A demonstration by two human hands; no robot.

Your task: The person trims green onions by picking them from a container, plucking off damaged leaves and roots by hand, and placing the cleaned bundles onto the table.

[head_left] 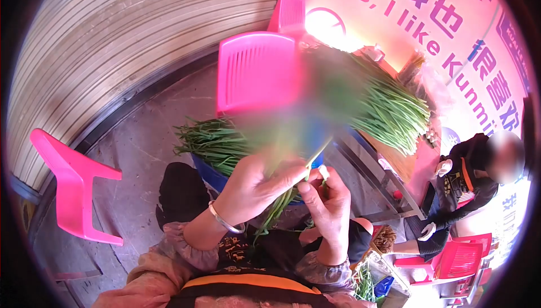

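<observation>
Several green stalks (275,213) are in the wearer's hands, a little below the middle of the frame, their lower ends hanging over the lap. The left hand (260,188), with a silvery bangle (225,219) at the wrist, is curled closed around them. The right hand (328,204) is just beside it, thumb and fingers drawn together in a pinch on a thin green piece. A blurred patch covers whatever lies above the left hand.

Behind the left hand, left of centre, a blue tub (205,174) holds a heap of long greens (209,142). Right of centre, a big pile of similar greens (391,108) lies on a brown tabletop (416,164). A pink chair (256,71) stands at upper centre, with another pink chair (291,14) behind it, and a pink seat (77,190) is at the left on the grey floor (147,117).

A ribbed shutter (141,43) fills the upper left; a lettered pink sign (389,12) fills the upper right. At the right edge a co-worker (451,195) in dark clothes sits near red chairs (459,260). A crate (397,279) with more greens (364,282) is at lower right.
</observation>
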